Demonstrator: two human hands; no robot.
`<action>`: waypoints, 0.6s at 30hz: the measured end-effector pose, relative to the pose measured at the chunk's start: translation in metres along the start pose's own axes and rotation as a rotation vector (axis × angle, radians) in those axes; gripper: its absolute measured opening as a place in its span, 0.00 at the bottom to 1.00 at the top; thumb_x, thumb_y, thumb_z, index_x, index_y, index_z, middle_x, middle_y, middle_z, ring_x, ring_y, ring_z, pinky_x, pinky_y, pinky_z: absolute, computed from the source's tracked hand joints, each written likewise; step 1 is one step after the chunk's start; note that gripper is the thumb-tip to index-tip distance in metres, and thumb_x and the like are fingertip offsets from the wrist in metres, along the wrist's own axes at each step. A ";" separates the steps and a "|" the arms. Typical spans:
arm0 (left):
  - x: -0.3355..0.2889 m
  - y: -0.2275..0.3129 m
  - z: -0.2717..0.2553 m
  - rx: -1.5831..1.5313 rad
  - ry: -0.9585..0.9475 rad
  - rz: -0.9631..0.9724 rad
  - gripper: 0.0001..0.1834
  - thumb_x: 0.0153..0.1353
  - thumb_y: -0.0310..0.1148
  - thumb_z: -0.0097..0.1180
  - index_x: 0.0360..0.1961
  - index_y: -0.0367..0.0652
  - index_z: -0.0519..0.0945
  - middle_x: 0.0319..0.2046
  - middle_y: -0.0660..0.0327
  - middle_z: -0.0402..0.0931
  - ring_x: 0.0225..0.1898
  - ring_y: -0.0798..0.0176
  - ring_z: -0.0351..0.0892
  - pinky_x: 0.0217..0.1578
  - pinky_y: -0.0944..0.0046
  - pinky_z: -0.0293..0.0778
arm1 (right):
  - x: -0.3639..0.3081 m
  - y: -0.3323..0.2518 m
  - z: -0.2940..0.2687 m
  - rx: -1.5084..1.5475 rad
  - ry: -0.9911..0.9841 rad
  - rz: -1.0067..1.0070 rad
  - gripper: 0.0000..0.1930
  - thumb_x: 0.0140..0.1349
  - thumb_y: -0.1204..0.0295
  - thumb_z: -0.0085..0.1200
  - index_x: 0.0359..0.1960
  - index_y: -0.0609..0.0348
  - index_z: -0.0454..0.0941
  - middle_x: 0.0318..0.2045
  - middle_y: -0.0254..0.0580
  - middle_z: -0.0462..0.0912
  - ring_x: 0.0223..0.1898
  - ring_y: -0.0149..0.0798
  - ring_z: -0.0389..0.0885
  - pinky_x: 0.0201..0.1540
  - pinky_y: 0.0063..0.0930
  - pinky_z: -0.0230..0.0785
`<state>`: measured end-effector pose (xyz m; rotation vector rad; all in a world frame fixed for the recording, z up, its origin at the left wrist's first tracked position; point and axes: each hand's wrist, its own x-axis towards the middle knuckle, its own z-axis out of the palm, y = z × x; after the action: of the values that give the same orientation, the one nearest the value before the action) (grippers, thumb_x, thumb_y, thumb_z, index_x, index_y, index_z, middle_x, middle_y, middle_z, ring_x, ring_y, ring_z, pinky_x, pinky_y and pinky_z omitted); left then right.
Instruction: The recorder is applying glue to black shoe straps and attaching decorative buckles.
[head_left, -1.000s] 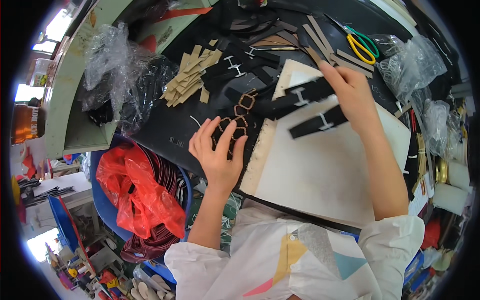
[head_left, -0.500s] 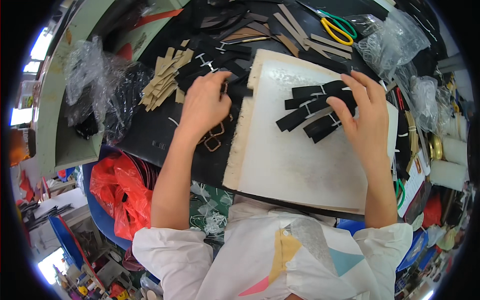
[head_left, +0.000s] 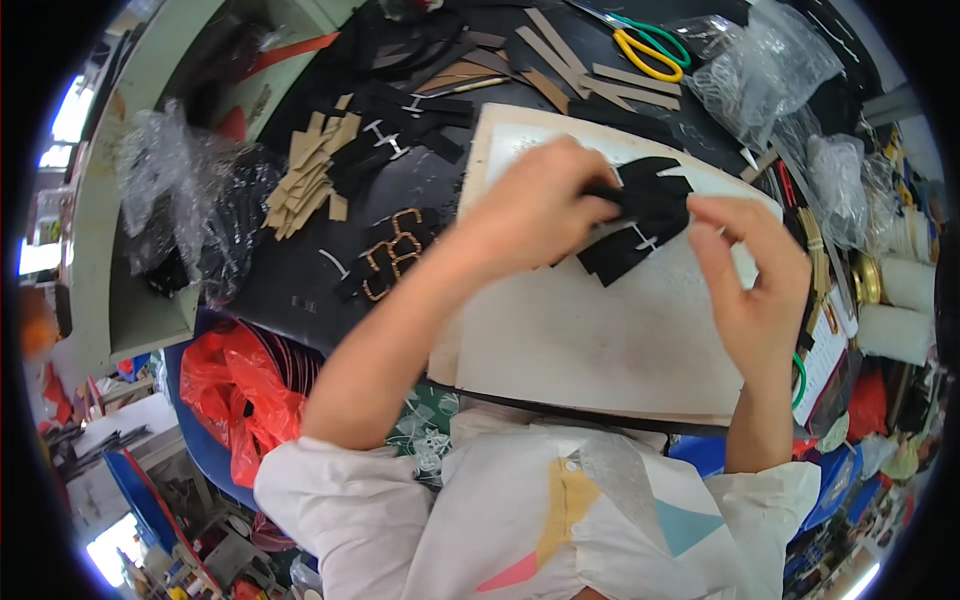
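Note:
My left hand (head_left: pixel 560 205), slightly blurred, is over the pale board (head_left: pixel 590 345), its fingers closed on a black strap (head_left: pixel 622 198). Below that strap lie other flat black straps (head_left: pixel 625 262) with a small silver metal fitting (head_left: pixel 645 240) across them. At the right end of the straps, the thumb and forefinger of my right hand (head_left: pixel 752 270) are curled together at the edge of the black material; exactly what they pinch is partly hidden. Left of the board, black pieces with copper-coloured chain-like frames (head_left: pixel 398 248) rest beside my left forearm.
Tan strips (head_left: pixel 310 175) lie piled at the left, near black straps with a silver fitting (head_left: pixel 385 140). Scissors with yellow and green handles (head_left: pixel 650 52) and long brown strips (head_left: pixel 555 55) are at the back. Clear plastic bags (head_left: pixel 765 75) crowd the right; a red bag (head_left: pixel 240 385) hangs lower left.
My left hand has moved right, from the black pieces to the straps on the board, uncovering the copper-coloured frames. My right hand has drawn slightly right and its fingers have curled in.

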<state>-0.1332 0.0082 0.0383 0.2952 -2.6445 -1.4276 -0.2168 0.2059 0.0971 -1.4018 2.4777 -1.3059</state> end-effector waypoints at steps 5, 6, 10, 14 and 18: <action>0.004 0.001 0.025 0.302 0.202 0.150 0.20 0.51 0.32 0.69 0.45 0.38 0.81 0.39 0.51 0.80 0.47 0.47 0.76 0.50 0.51 0.70 | 0.084 -0.008 0.047 0.135 -0.110 -0.113 0.13 0.60 0.68 0.58 0.39 0.66 0.83 0.33 0.47 0.86 0.33 0.43 0.84 0.37 0.30 0.74; -0.003 -0.001 0.022 0.310 0.295 0.168 0.20 0.50 0.33 0.70 0.45 0.38 0.81 0.40 0.51 0.80 0.48 0.47 0.75 0.52 0.50 0.69 | 0.103 -0.011 0.064 0.102 -0.186 -0.130 0.15 0.60 0.64 0.58 0.39 0.66 0.83 0.33 0.47 0.86 0.34 0.44 0.85 0.38 0.31 0.75; -0.041 -0.018 -0.014 0.316 0.484 0.192 0.18 0.51 0.30 0.70 0.44 0.38 0.82 0.42 0.53 0.80 0.47 0.49 0.76 0.49 0.55 0.71 | 0.171 0.017 0.153 -0.032 -0.409 -0.324 0.27 0.52 0.55 0.66 0.46 0.67 0.81 0.39 0.52 0.85 0.43 0.50 0.83 0.48 0.37 0.75; -0.105 -0.053 -0.052 0.389 0.673 -0.066 0.15 0.54 0.28 0.68 0.43 0.37 0.83 0.39 0.53 0.81 0.41 0.55 0.79 0.42 0.62 0.74 | 0.180 0.006 0.222 -0.239 -0.680 -0.317 0.50 0.43 0.52 0.72 0.67 0.63 0.64 0.62 0.53 0.72 0.67 0.52 0.63 0.65 0.48 0.58; -0.142 -0.089 -0.073 0.546 0.826 -0.225 0.16 0.54 0.29 0.68 0.45 0.38 0.83 0.39 0.56 0.82 0.39 0.59 0.79 0.37 0.64 0.73 | 0.168 0.003 0.256 -0.179 -0.581 -0.466 0.47 0.39 0.57 0.75 0.63 0.61 0.67 0.55 0.47 0.75 0.62 0.50 0.67 0.62 0.47 0.58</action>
<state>0.0297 -0.0665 0.0017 1.0029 -2.2378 -0.3989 -0.2223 -0.0811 -0.0101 -2.1163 1.9780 -0.5691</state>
